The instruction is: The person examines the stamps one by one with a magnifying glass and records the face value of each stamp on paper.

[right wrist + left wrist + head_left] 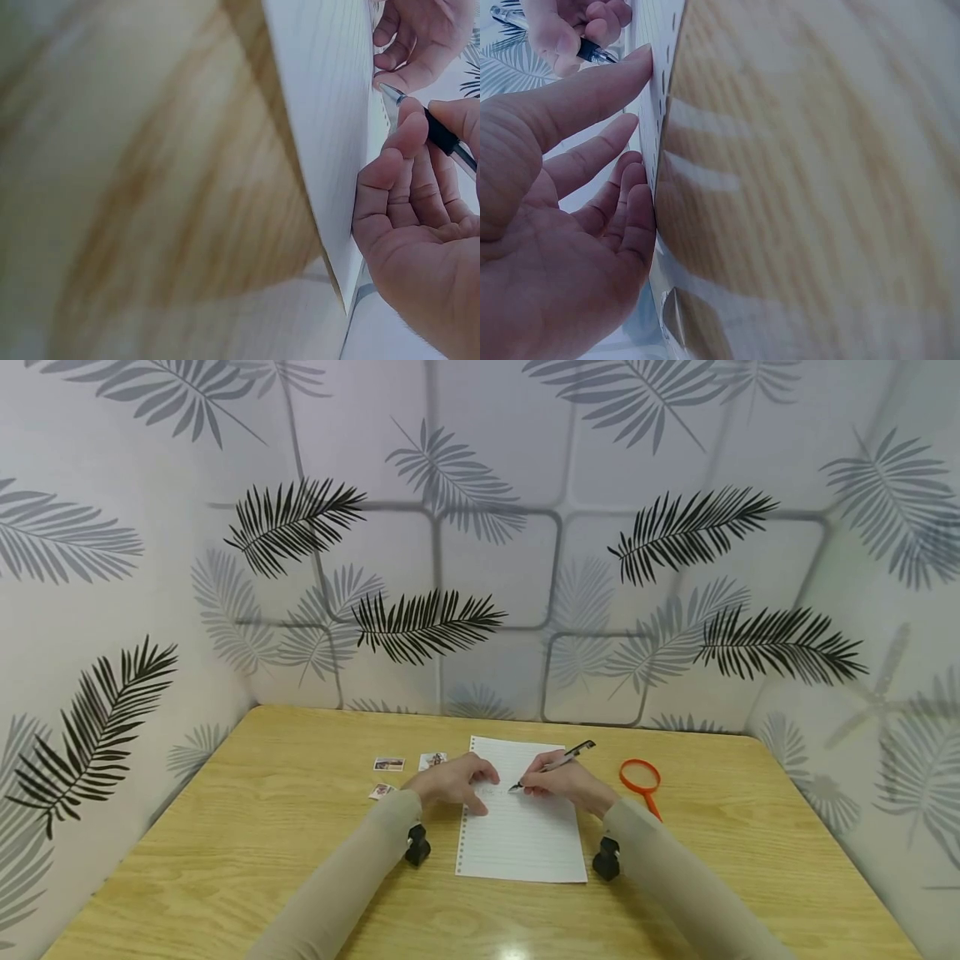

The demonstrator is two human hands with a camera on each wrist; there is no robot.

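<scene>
A lined sheet of paper (517, 852) with punched holes down its left edge lies on the wooden table. My right hand (564, 781) grips a pen (567, 755) with a clear barrel and black grip, its tip at the sheet's upper part beside faint handwriting (491, 792). In the right wrist view the pen (442, 135) sits between thumb and fingers, and the side of the hand rests by the paper. My left hand (452, 780) rests on the sheet's left edge, fingers relaxed and holding nothing. The left wrist view shows its fingertips (639, 60) touching the holed edge.
To the right of the sheet lies a red-orange magnifying glass (649, 795). Several small picture cards are left of it: one card (389, 764) at the back, another card (432, 761) behind the left hand, and a third card (381, 791) near the left sleeve. A patterned wall (495, 677) borders the table (300, 793).
</scene>
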